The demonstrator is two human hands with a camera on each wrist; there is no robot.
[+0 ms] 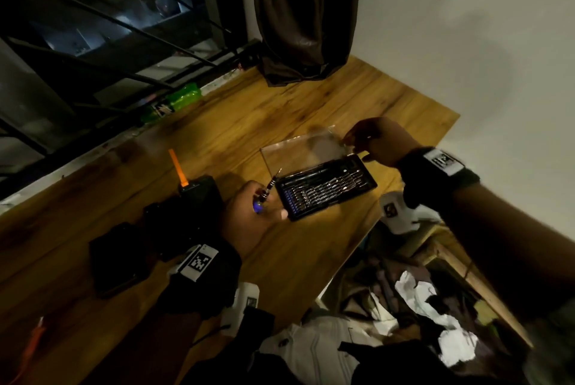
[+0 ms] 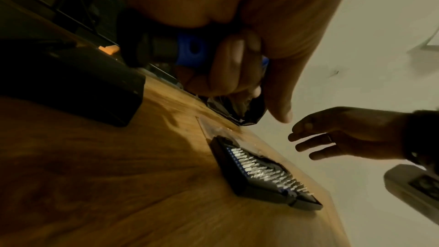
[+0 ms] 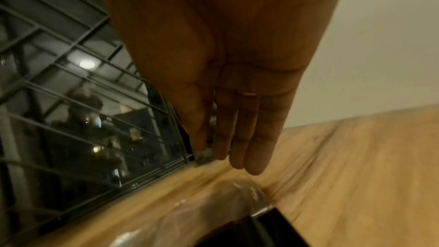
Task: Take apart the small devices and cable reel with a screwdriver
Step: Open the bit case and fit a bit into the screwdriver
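Observation:
My left hand point(image 1: 249, 216) grips a screwdriver point(image 1: 268, 189) with a blue handle point(image 2: 192, 50), its metal tip pointing up over the wooden table point(image 1: 217, 123). Just right of it lies an open black bit case point(image 1: 326, 190) point(image 2: 261, 174) with rows of shiny bits. Beyond the case is its clear plastic lid point(image 1: 305, 148) point(image 3: 213, 204). My right hand point(image 1: 373, 141) point(image 3: 225, 82) is at the lid's far right corner. Its thumb and forefinger seem to pinch that corner, and the other fingers are straight. A black radio point(image 1: 199, 194) with an orange antenna point(image 1: 177, 166) stands left of my left hand.
Two more black devices point(image 1: 118, 257) point(image 1: 168, 219) lie at the left. A green bottle point(image 1: 177, 101) rests along the barred window point(image 1: 93, 26), and a dark curtain point(image 1: 305, 26) hangs onto the table's far corner. The table's right edge drops to clutter point(image 1: 420, 307) on the floor.

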